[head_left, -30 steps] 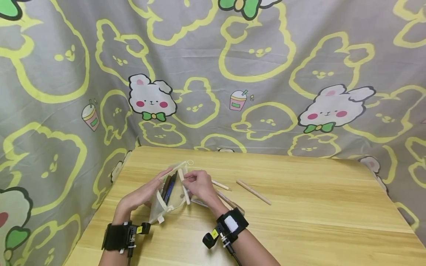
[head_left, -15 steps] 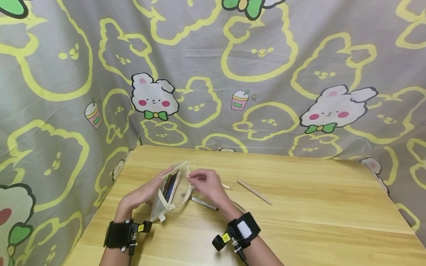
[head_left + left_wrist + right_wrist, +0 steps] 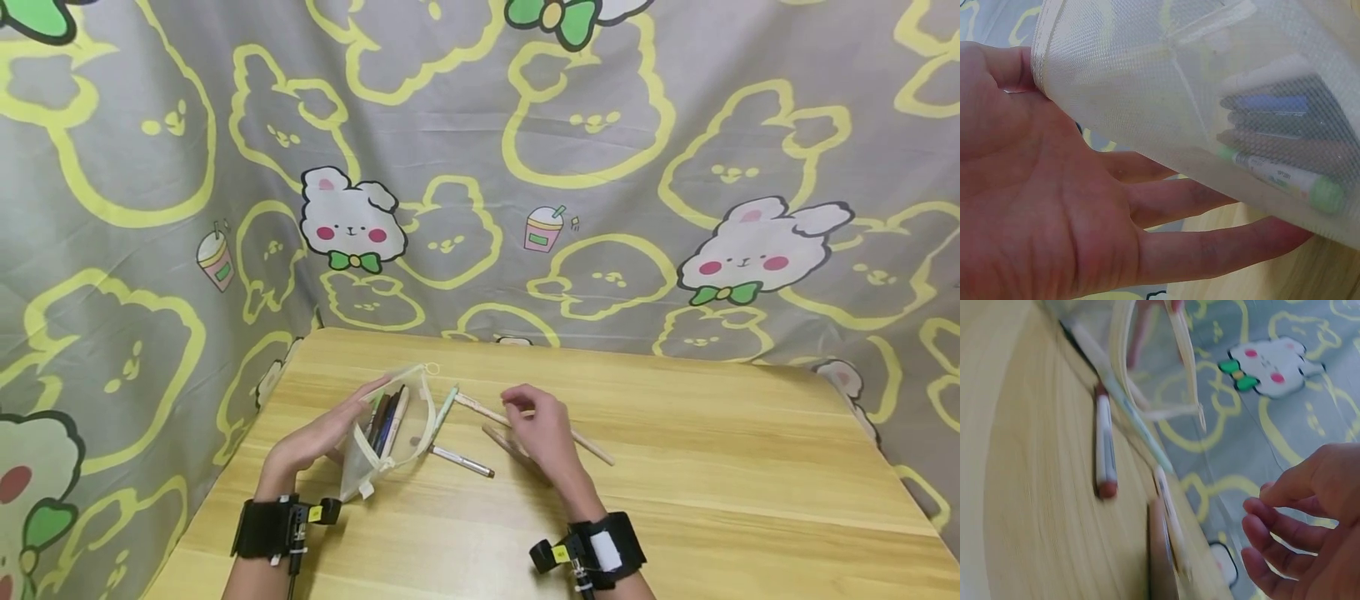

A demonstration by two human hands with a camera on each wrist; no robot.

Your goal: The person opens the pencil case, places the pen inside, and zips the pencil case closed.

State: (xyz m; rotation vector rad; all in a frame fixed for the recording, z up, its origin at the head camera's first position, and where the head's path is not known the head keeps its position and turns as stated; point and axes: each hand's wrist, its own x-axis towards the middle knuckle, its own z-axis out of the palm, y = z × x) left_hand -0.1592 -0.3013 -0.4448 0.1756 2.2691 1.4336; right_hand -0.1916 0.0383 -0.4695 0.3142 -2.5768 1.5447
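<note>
My left hand (image 3: 315,435) holds a translucent mesh pencil pouch (image 3: 356,477) at the left of the table, its zipped mouth gaping to the right. In the left wrist view the thumb is at the pouch's edge and long fingers (image 3: 1179,203) pass behind the mesh. Inside lie several pens, among them a green-capped marker (image 3: 1285,179) and a blue one (image 3: 1272,103). My right hand (image 3: 546,427), fingers loosely bent and holding nothing, hovers over the loose pens right of the pouch. A cream pen (image 3: 480,407) and a brown pen (image 3: 504,442) run partly beneath it.
A pale green pen (image 3: 446,413) leans close to the pouch's mouth. Just in front lies a silver-white marker (image 3: 461,461) with a brown end. Another tan pen (image 3: 594,448) shows right of my right hand. A patterned curtain (image 3: 592,200) hangs behind the wooden table (image 3: 712,467).
A cream pen has gone from my right hand into the pouch. That hand has let go and moved right, over the loose pens. The left hand stays at the pouch.
</note>
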